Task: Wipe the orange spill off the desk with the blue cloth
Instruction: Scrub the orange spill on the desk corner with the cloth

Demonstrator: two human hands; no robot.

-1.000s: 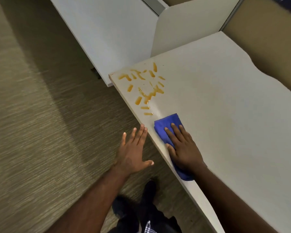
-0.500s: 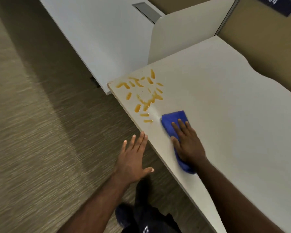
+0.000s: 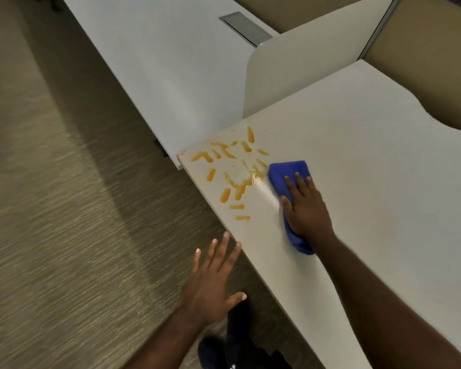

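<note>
An orange spill (image 3: 232, 171) of several streaks and drops lies on the near left corner of the white desk (image 3: 370, 161). My right hand (image 3: 305, 209) presses flat on the blue cloth (image 3: 286, 173), whose front edge touches the right side of the spill. A pale wet smear runs along the cloth's left side. The cloth's tail sticks out under my wrist. My left hand (image 3: 213, 280) hovers with fingers spread beside the desk's front edge, over the floor, holding nothing.
A second white desk (image 3: 171, 62) with a grey cable hatch (image 3: 244, 27) stands beyond a white divider panel (image 3: 304, 62). Tan partition walls (image 3: 431, 65) close the back right. Carpet (image 3: 64, 209) lies to the left, my dark shoes (image 3: 237, 347) below.
My right hand has slid the blue cloth forward along the desk to the spill's right edge, leaving a wet smear. My left hand has stayed beside the desk edge.
</note>
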